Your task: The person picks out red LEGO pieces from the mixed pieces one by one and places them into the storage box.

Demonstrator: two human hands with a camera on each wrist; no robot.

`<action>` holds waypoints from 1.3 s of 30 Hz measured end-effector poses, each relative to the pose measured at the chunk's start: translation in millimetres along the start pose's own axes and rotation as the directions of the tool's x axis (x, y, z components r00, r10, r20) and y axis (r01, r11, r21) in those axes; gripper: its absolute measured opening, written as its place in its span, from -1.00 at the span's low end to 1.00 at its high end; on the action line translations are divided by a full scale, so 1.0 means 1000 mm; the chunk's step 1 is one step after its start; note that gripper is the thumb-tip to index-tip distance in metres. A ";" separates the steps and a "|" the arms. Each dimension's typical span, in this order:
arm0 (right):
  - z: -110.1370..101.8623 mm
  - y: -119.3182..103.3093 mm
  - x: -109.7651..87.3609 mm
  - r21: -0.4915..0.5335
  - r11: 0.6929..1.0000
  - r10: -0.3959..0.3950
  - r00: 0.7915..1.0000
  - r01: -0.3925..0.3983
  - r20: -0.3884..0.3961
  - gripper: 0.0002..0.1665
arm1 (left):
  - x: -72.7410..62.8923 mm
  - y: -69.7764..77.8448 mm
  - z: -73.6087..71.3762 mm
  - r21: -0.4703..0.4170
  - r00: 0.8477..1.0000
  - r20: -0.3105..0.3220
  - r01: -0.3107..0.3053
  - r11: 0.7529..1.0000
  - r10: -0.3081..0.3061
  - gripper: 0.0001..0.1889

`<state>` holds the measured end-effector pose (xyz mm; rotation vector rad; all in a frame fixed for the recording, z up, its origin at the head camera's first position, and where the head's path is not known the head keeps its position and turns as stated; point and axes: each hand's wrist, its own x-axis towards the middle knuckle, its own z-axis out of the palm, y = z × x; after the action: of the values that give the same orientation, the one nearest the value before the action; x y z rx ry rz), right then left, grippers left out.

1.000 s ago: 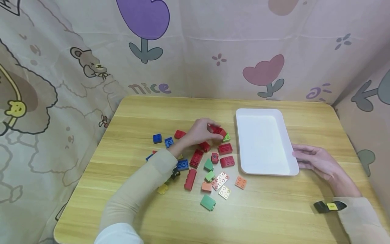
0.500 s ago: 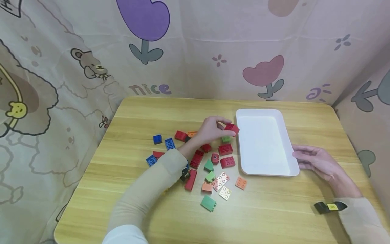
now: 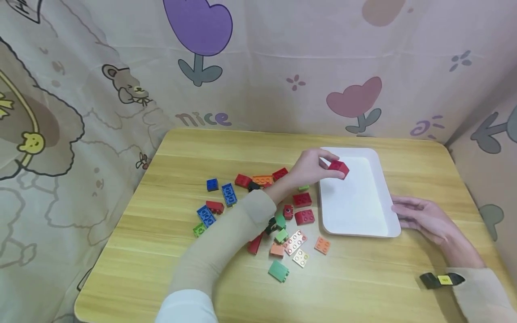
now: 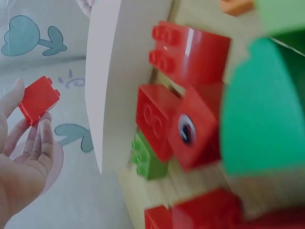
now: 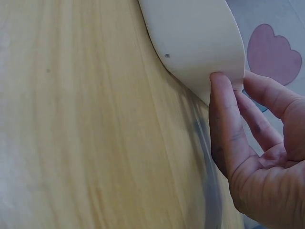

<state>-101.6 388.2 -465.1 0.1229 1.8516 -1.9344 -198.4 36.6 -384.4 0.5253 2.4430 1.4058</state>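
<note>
My left hand (image 3: 313,167) pinches a red toy brick (image 3: 338,169) between thumb and fingers, above the left half of the white tray (image 3: 393,226). In the left wrist view that brick (image 4: 39,100) has its studs facing right, with the tray's outer wall (image 4: 116,95) beside it. At the tray's right edge my right hand (image 3: 424,217) holds the side, thumb at the rim and fingers against the outer wall. The right wrist view shows the right hand's fingers (image 5: 226,114) touching the tray wall (image 5: 195,43).
Left of the tray lie several loose bricks, among them a red brick (image 3: 304,217), a blue brick (image 3: 229,194), an orange brick (image 3: 322,245) and a green brick (image 3: 278,271). The wooden table (image 3: 355,282) meets a patterned curtain (image 3: 278,58) behind.
My left hand has carried the red brick rightward from the pile to above the tray. The right hand stays at the tray's edge; the head view shifts slightly.
</note>
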 end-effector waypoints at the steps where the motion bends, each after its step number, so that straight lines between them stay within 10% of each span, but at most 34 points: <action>1: 0.000 0.000 0.000 0.001 1.000 -0.001 1.000 0.001 0.001 -0.53 | 0.003 0.003 0.003 0.001 1.000 0.008 0.006 1.000 -0.006 -0.42; 20: 0.000 0.000 -0.001 -0.049 0.998 0.041 0.999 -0.042 -0.032 -0.56 | 0.053 0.021 0.044 0.142 0.998 0.062 -0.040 0.989 0.031 -0.46; 39: -0.002 0.002 0.001 0.006 1.000 -0.024 0.999 0.024 0.047 -0.49 | 0.077 0.030 0.085 0.448 0.958 0.285 -0.110 0.887 -0.026 -0.49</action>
<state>-102.1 389.7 -467.9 0.0563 1.8253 -1.9414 -228.0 149.7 -404.1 0.8246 2.5243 0.6824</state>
